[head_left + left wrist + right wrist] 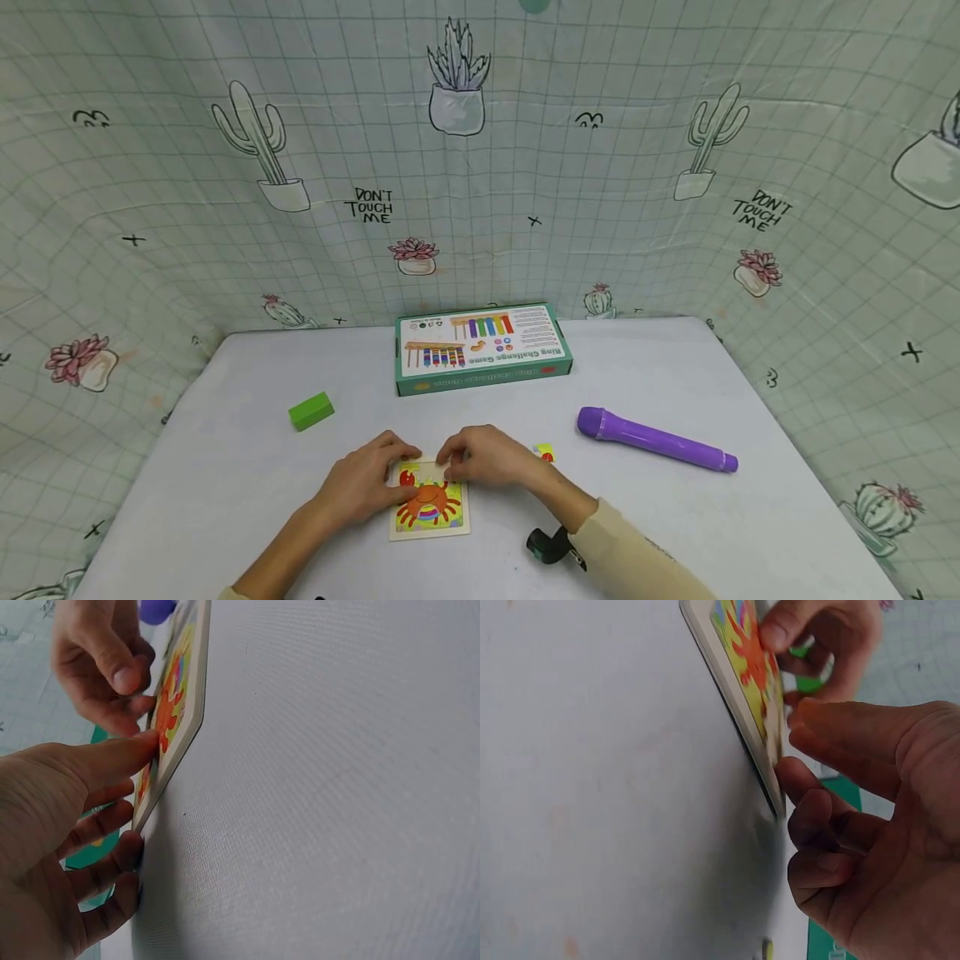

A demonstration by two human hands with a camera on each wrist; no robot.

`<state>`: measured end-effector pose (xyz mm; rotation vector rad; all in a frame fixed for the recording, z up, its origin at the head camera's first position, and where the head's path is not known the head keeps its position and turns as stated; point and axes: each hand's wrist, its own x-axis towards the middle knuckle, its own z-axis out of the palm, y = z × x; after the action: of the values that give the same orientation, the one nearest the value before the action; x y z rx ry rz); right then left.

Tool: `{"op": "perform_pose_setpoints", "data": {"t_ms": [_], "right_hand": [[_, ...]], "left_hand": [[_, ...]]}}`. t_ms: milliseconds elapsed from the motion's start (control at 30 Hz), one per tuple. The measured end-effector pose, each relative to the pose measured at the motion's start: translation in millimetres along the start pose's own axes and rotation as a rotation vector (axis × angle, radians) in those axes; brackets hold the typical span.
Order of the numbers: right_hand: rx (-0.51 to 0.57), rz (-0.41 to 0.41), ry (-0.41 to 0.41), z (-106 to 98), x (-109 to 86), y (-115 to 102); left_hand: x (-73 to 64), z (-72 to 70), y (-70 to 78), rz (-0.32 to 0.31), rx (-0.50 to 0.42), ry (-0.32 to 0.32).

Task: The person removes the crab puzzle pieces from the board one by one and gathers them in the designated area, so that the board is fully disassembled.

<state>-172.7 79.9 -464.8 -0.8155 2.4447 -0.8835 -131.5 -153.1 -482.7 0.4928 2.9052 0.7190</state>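
A square wooden crab puzzle (429,508) lies on the table, with bare wood showing along its upper part. My left hand (365,481) grips it from the left, the thumb pressing on the crab picture and the other fingers at the board's edge. Over the upper right corner is my right hand (483,456). Its thumb (847,724) and forefinger are close together over the bare part, while the other fingers curl at the edge; I cannot tell whether a piece is between them. One loose puzzle piece (545,452), yellow and red, lies beyond the right wrist.
Behind the hands lies a green and white Ring Challenge Game box (483,350). A green block (311,411) sits at the left, and a purple toy microphone (656,439) lies at the right. A black wrist device (551,546) is by the right sleeve. A patterned curtain surrounds the white table.
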Motion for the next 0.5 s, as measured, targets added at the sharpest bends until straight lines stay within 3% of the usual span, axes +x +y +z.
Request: {"op": "perform_pose_setpoints", "data": {"t_ms": [133, 500], "right_hand": [[-0.040, -0.006, -0.042, 8, 3.0, -9], [-0.059, -0.016, -0.063, 17, 8.9, -18]], "left_hand": [[-0.1, -0.7, -1.2, 0.014, -0.009, -0.008], [-1.1, -5.7, -1.0, 0.063, -0.010, -0.049]]}}
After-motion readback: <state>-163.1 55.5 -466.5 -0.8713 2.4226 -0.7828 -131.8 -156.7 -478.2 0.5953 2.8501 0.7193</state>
